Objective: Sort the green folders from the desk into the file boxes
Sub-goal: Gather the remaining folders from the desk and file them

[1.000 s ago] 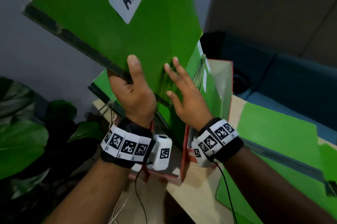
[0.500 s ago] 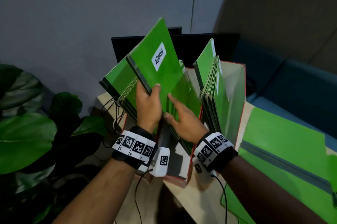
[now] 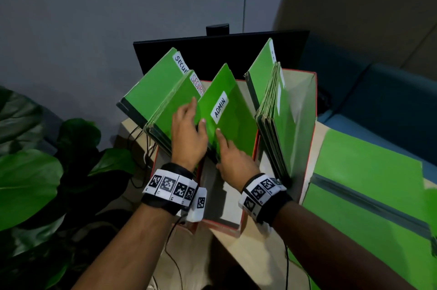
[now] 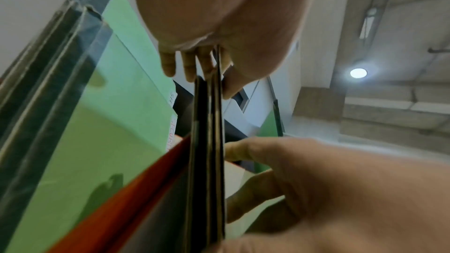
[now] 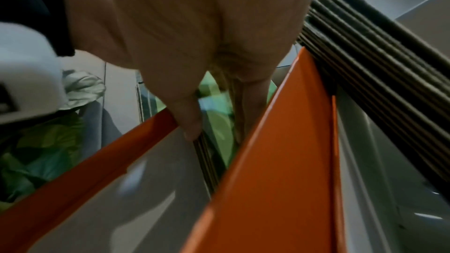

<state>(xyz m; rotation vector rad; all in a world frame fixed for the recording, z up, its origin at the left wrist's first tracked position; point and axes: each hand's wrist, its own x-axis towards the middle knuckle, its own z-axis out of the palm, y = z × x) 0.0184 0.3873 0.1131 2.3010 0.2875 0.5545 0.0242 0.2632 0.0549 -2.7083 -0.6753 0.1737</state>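
**Q:** How many file boxes and folders are on view?

**A:** Three red-edged file boxes stand in a row on the desk [image 3: 238,252] in front of a dark monitor [image 3: 220,53]; the left file box [image 3: 155,159] holds a leaning batch of green folders, two of them showing labels that begin "SECUR"; the middle file box [image 3: 224,218] holds the ADMIN folder [image 3: 227,122]; the right file box [image 3: 312,129] holds a thick batch [image 3: 274,124], too tightly packed to count; right of that box, at least two more green folders [image 3: 369,195] lie flat on the desk.

**Q:** Where is the ADMIN folder relative to the hands?

**A:** It stands tilted in the middle file box, between the two hands; its spine edge sits in the left hand [image 3: 188,133], and its green face lies under the right hand [image 3: 233,159].

**Q:** How are the hands posed?

**A:** Both reach forward from wrists wrapped in marker bands; the left hand is clamped on the ADMIN folder's edge, thumb on the front face and fingers behind it, as the left wrist view confirms [image 4: 219,26]; the right hand lies open, its fingers straight and pressed flat against the lower part of the cover; the right wrist view [image 5: 194,45] shows its fingertips down inside the middle file box against dark folder edges.

**Q:** Anything else in frame?

**A:** Broad green plant leaves [image 3: 26,183] left of the left file box; a blue seat [image 3: 387,100] behind the right one.
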